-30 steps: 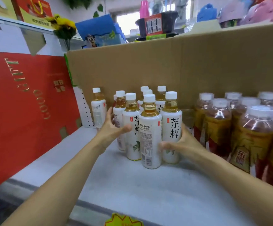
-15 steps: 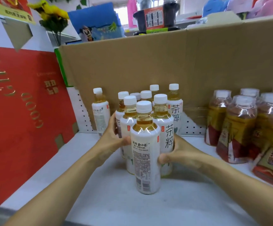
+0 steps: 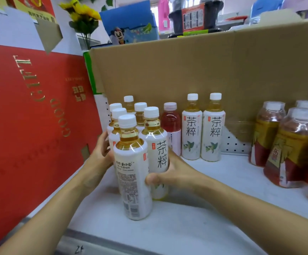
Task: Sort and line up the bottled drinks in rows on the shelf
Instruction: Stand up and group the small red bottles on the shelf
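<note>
Several white-labelled tea bottles with white caps stand bunched at the left of the white shelf (image 3: 214, 192). The front bottle (image 3: 133, 172) shows its printed back label. My left hand (image 3: 99, 157) holds the bunch from the left, fingers curved against the bottles. My right hand (image 3: 175, 173) grips it from the right, thumb curled round the front of a bottle (image 3: 156, 144). Two more of the same tea bottles (image 3: 203, 133) stand side by side against the back. A pink-red drink bottle (image 3: 170, 122) stands behind the bunch, partly hidden.
A tall red gift box (image 3: 29, 116) walls the left side. Brown cardboard (image 3: 186, 70) covers the back. Shrink-wrapped dark tea bottles (image 3: 293, 144) crowd the right end. Bare shelf lies between them and the white bottles.
Both hands have slid the bunch of white tea bottles left toward the red box. Two tea bottles and the pink-red bottle now stand apart at the back.
</note>
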`<state>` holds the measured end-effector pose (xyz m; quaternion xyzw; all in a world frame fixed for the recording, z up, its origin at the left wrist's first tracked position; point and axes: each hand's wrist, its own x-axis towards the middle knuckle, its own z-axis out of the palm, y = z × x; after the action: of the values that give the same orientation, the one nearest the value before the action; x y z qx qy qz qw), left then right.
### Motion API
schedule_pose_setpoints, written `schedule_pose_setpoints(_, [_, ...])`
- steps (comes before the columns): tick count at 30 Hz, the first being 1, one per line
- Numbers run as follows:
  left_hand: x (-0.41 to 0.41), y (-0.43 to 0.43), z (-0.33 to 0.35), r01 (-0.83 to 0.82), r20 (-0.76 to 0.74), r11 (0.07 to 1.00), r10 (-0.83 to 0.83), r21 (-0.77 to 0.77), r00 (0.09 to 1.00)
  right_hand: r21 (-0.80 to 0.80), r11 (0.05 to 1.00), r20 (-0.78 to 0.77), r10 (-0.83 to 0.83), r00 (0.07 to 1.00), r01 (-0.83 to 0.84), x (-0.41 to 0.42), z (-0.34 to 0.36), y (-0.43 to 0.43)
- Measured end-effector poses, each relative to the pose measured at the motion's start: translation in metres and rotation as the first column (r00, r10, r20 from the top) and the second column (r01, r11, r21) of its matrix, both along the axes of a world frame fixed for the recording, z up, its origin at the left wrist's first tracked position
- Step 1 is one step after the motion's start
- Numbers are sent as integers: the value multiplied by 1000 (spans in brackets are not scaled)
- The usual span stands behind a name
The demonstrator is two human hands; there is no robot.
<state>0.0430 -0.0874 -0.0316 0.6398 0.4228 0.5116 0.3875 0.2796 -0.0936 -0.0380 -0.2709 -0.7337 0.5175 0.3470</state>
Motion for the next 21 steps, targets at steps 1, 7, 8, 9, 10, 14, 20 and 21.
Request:
schedule_pose_setpoints(1, [-5, -3, 1, 3, 8, 1000, -3, 0, 1000, -17, 1000, -23, 20, 1000, -20, -8, 0, 0])
schedule_pose_setpoints(7, [-13, -24, 1, -10, 30, 998, 9, 55, 1000, 40, 997, 56, -64, 996, 61, -21, 5, 5])
schedule_pose_setpoints(8, [-10, -26, 1, -18, 23, 997, 16, 77, 1000, 85, 986, 88, -148, 985, 141, -19, 11, 7])
schedule_pose_setpoints(9, [-8, -28, 0, -20, 9, 994, 19, 106, 1000, 132, 966, 82, -235, 968, 223, -15, 17, 11])
schedule_pose_setpoints(10, [-5, -31, 0, -23, -8, 991, 25, 133, 1000, 188, 931, 44, -325, 945, 311, -12, 25, 17])
schedule_pose_setpoints(14, [1, -38, -8, -43, -61, 991, 51, 130, 997, 448, 649, -95, -649, 755, 615, 0, 53, 53])
schedule_pose_setpoints(20, [6, -48, -7, -73, -76, 989, 83, 128, 994, 570, 626, 323, -766, 555, 532, -5, 84, 98])
schedule_pose_setpoints(21, [8, -50, -5, -86, -71, 989, 95, 123, 993, 563, 637, 356, -762, 540, 527, -9, 88, 102])
